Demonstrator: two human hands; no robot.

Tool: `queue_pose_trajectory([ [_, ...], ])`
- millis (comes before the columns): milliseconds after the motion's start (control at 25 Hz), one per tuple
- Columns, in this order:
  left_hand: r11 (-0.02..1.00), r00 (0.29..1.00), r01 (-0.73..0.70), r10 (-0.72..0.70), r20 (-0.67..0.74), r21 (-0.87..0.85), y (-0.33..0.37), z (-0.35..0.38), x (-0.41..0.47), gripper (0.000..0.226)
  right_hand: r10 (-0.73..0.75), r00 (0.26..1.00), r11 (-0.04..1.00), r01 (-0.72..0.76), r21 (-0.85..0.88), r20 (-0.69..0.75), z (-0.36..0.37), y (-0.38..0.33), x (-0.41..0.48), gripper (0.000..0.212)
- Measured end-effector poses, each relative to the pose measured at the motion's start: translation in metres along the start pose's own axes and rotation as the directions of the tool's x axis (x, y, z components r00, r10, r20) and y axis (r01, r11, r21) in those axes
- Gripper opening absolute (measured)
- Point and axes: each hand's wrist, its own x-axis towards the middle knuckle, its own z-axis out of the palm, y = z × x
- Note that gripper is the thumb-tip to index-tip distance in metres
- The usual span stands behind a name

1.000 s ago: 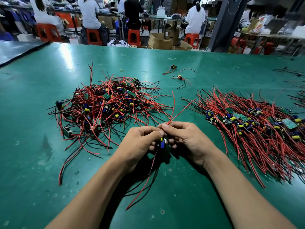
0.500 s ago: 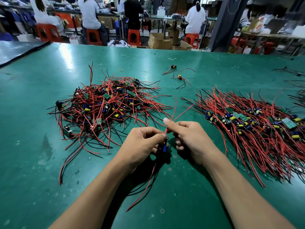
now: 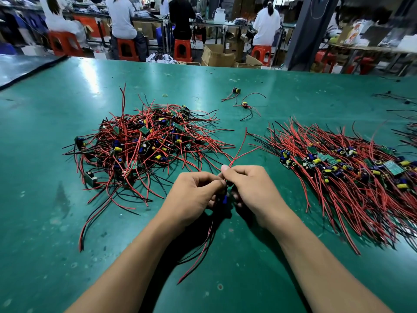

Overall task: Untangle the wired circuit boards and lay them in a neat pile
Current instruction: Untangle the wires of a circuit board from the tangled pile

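A tangled heap of wired circuit boards (image 3: 144, 150) with red and black leads lies at centre left on the green table (image 3: 45, 222). At the right, a combed pile of boards (image 3: 343, 168) has its wires lying in one direction. Between the two, my left hand (image 3: 194, 193) grips a small circuit board (image 3: 225, 198) with a blue capacitor. My right hand (image 3: 250, 188) pinches that board's red wires (image 3: 240, 150), which fan upward from my thumb. More of its red and black wires hang below my hands toward me.
Two loose wired boards (image 3: 244, 105) lie further back on the table, with a small rubber band (image 3: 165, 95) near them. More wires lie at the far right edge (image 3: 406, 129). Beyond the table's far edge, people sit on orange stools among cardboard boxes.
My right hand has slid up along the red wires away from the board, and the wires now fan out higher above my thumb. My left hand stays on the board.
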Motion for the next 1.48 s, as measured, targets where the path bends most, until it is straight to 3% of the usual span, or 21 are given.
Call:
queue_pose_trajectory([
  [120,1.0,0.999,0.013,-0.013,0.042,0.001,0.0,-0.001,-0.001,0.017,0.069,0.998,0.969,-0.064,0.238,-0.014,-0.005,0.002,0.006,0.034],
  [280,1.0,0.997,0.024,-0.024,0.077,-0.001,0.001,-0.003,0.0,0.02,0.077,0.996,0.94,-0.058,0.337,-0.044,-0.01,0.002,0.011,0.03],
  [480,0.999,0.995,0.011,-0.014,0.097,0.033,0.003,-0.001,-0.002,0.018,0.153,0.987,0.822,-0.106,0.559,-0.039,-0.019,0.001,0.016,0.027],
  [680,0.999,0.994,0.033,-0.029,0.108,-0.034,0.006,-0.002,-0.004,0.014,0.173,0.975,0.634,-0.221,0.741,0.143,-0.022,-0.004,0.016,0.042],
  [920,0.999,0.994,0.018,-0.023,0.109,0.051,0.009,-0.002,-0.007,0.017,0.214,0.968,0.45,-0.219,0.866,0.133,-0.037,-0.006,0.02,0.035],
  [1080,0.998,0.993,0.015,-0.022,0.118,0.061,0.01,-0.002,-0.008,0.018,0.199,0.941,0.257,-0.318,0.913,0.272,-0.042,-0.005,0.02,0.045],
  [1400,0.993,0.994,0.009,-0.021,0.11,0.115,0.01,-0.002,-0.009,0.013,0.132,0.863,0.225,-0.506,0.833,0.488,-0.048,-0.004,0.02,0.034],
  [1480,0.994,0.995,0.003,-0.014,0.099,0.11,0.01,-0.002,-0.009,0.012,0.176,0.887,0.272,-0.461,0.845,0.427,-0.048,-0.002,0.021,0.03],
])
